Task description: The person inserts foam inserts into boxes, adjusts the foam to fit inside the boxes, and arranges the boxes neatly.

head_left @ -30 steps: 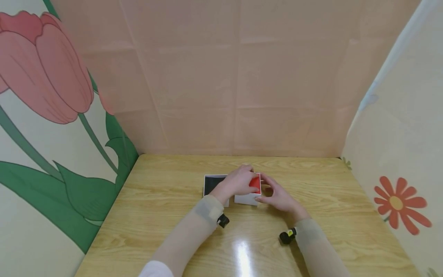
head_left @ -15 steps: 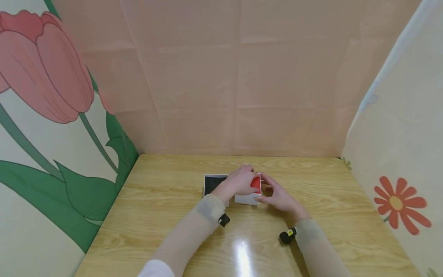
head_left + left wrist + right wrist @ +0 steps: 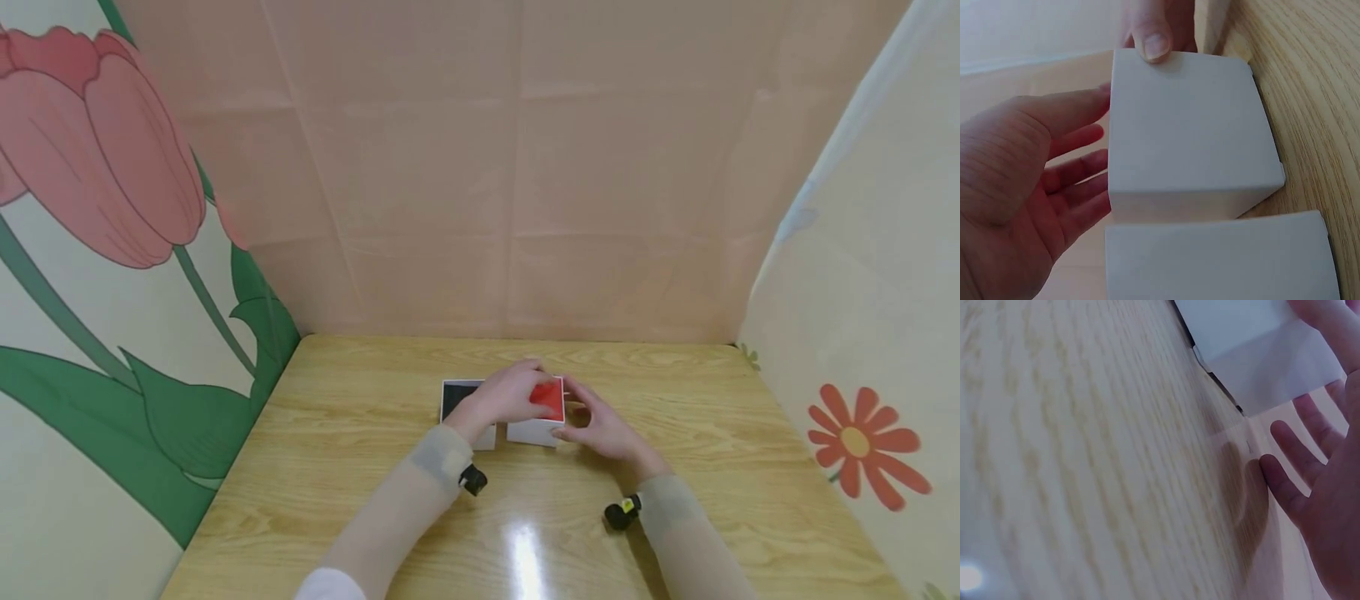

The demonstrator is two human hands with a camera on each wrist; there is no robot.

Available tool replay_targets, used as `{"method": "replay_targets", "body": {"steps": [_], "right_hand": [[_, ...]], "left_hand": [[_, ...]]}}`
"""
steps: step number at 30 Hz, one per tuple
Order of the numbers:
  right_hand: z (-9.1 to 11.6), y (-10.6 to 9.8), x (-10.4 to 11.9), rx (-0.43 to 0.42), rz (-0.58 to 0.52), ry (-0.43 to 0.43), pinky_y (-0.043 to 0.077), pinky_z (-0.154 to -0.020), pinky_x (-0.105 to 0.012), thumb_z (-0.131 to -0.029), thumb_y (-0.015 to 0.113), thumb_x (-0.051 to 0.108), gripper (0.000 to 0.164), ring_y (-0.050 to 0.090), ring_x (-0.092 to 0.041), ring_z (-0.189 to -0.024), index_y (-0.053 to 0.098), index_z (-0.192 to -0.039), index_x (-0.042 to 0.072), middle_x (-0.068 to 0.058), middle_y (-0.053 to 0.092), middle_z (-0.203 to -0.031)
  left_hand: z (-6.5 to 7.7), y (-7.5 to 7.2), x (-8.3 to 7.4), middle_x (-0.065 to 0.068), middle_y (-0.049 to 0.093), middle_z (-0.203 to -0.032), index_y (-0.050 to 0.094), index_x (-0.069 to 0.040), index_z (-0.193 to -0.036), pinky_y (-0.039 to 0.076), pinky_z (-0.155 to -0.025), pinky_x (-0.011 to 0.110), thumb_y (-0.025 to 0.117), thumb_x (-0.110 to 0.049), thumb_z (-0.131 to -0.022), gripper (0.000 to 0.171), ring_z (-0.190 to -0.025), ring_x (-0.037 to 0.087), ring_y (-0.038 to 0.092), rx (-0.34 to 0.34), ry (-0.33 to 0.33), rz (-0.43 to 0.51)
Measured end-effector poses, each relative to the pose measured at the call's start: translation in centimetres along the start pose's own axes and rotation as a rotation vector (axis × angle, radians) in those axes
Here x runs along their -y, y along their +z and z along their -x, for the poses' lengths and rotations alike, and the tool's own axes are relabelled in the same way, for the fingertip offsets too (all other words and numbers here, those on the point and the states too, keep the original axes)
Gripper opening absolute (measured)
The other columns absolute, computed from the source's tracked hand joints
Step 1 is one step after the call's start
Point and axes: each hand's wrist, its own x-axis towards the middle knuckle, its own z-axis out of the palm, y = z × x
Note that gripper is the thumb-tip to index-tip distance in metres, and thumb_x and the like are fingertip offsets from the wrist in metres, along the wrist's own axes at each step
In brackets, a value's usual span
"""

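Observation:
Two small white boxes stand side by side, open at the top. The right box point(image 3: 532, 432) is red inside; the left box point(image 3: 486, 439) is black inside and partly hidden by my left arm. My right hand point(image 3: 607, 429) holds the right box at its right side, thumb on the front face and fingers spread along the side in the right wrist view. Over the same box hovers my left hand point(image 3: 506, 396), palm down. The left wrist view shows the left hand point(image 3: 1016, 169) with loosely bent fingers at the rim and nothing visible in them.
Both boxes rest on a wood-grain table point(image 3: 337, 433) near its back edge. A pinkish cloth backdrop point(image 3: 480, 183) rises behind. Flower-printed panels flank the table, with a tulip point(image 3: 97, 150) on the left. Each wrist carries a small black camera point(image 3: 472, 479).
My left hand has shifted slightly left, uncovering more of the red inside and covering more of the black one. My right hand and both boxes stay in place.

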Motion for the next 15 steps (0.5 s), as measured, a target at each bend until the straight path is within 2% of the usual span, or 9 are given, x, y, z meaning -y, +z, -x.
{"method": "replay_targets", "body": {"steps": [4, 8, 10, 15], "right_hand": [[0.0, 0.1, 0.1, -0.006, 0.026, 0.022, 0.043, -0.113, -0.066, -0.092, 0.089, 0.025, 0.102, 0.052, -0.046, -0.138, 0.025, -0.171, 0.011, -0.016, 0.049, -0.156], [0.1, -0.1, 0.6, -0.007, 0.068, 0.054, 0.040, -0.114, -0.068, -0.091, 0.089, 0.029, 0.105, 0.049, -0.047, -0.141, 0.023, -0.171, 0.011, -0.016, 0.047, -0.159], [0.2, -0.3, 0.9, 0.000, 0.091, 0.067, 0.040, -0.114, -0.069, -0.090, 0.089, 0.032, 0.107, 0.049, -0.047, -0.142, 0.022, -0.172, 0.012, -0.016, 0.045, -0.160], [0.3, -0.9, 1.2, 0.031, 0.116, 0.079, 0.038, -0.116, -0.067, -0.087, 0.092, 0.035, 0.114, 0.044, -0.046, -0.146, 0.018, -0.173, 0.025, -0.015, 0.043, -0.164]], "left_hand": [[1.4, -0.5, 0.8, -0.004, 0.056, -0.153, 0.063, -0.022, -0.152, 0.054, -0.100, 0.032, 0.079, -0.043, -0.098, 0.060, -0.127, 0.015, 0.058, -0.027, -0.023, 0.118], [3.0, -1.4, 2.0, -0.002, 0.053, -0.157, 0.060, -0.023, -0.154, 0.049, -0.112, 0.044, 0.075, -0.043, -0.101, 0.058, -0.140, 0.020, 0.054, -0.078, -0.010, 0.212], [4.0, -1.8, 2.9, 0.000, 0.055, -0.156, 0.060, -0.022, -0.154, 0.047, -0.115, 0.047, 0.074, -0.042, -0.103, 0.057, -0.142, 0.022, 0.053, -0.123, 0.018, 0.248], [6.9, -2.4, 5.7, 0.004, 0.057, -0.151, 0.061, -0.017, -0.153, 0.046, -0.114, 0.051, 0.073, -0.036, -0.104, 0.054, -0.139, 0.027, 0.055, -0.276, 0.056, 0.309]]}}
